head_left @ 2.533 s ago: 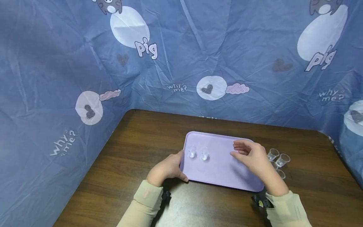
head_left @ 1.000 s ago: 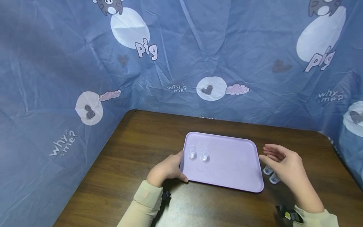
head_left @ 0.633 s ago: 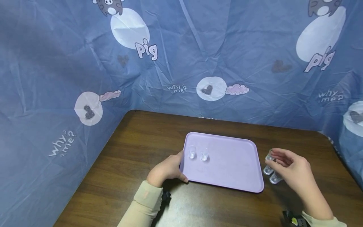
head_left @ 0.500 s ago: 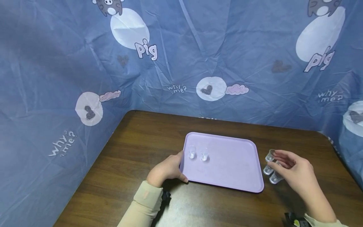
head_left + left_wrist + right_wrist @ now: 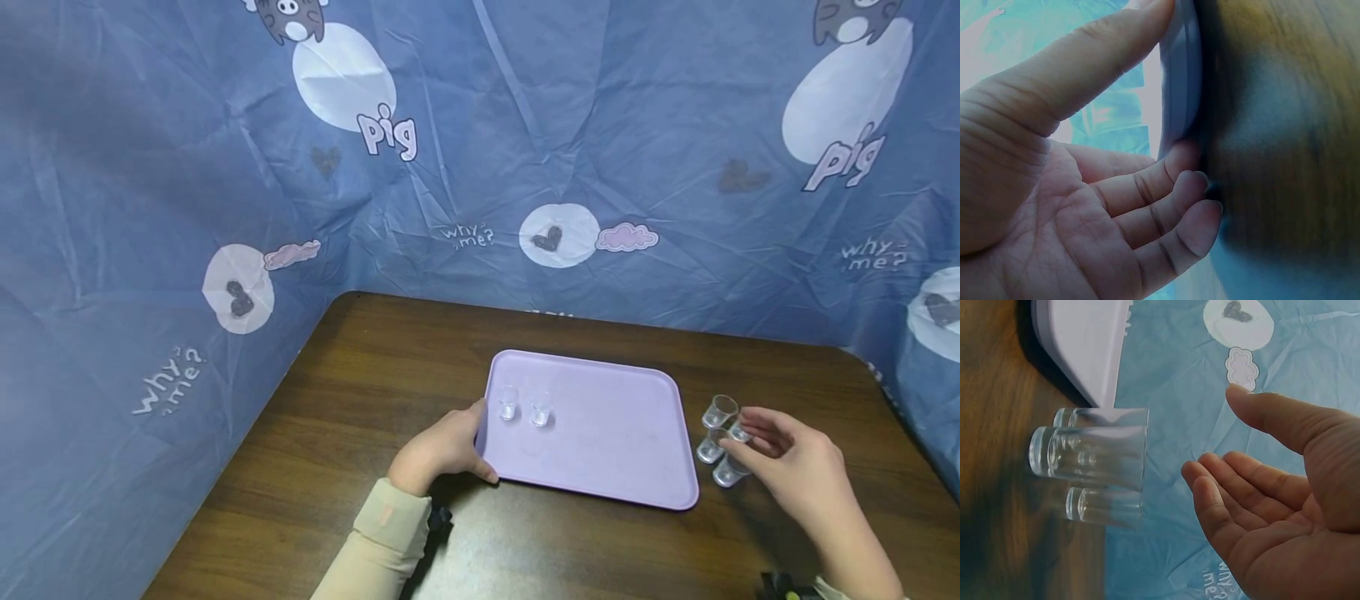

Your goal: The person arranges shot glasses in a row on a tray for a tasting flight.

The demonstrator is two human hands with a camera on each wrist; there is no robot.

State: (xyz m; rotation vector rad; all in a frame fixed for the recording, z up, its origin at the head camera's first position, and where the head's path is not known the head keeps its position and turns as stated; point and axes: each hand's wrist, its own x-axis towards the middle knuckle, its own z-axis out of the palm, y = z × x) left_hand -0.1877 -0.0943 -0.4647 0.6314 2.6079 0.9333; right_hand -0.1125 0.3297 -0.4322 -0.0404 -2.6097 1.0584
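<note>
On the left part of the lilac tray (image 5: 600,450) stand two small clear shot glasses, a left one (image 5: 507,406) and a right one (image 5: 541,412). My left hand (image 5: 442,446) holds the tray at its near left corner; in the left wrist view the thumb (image 5: 1104,56) lies along the rim and the fingertips meet the tray's side. Right of the tray, several more shot glasses stand close together, one (image 5: 720,411) at the back. My right hand (image 5: 787,454) hovers by them, partly covering some. The right wrist view shows its fingers loosely bent, apart from the nearest glass (image 5: 1091,456).
The tray lies on a brown wooden table (image 5: 360,367). A blue printed cloth (image 5: 450,192) hangs behind the table and along its left side.
My right hand has moved from above the tray to the right, over the glasses there, and a little further right and toward me lately. The left hand and the tray glasses stay put.
</note>
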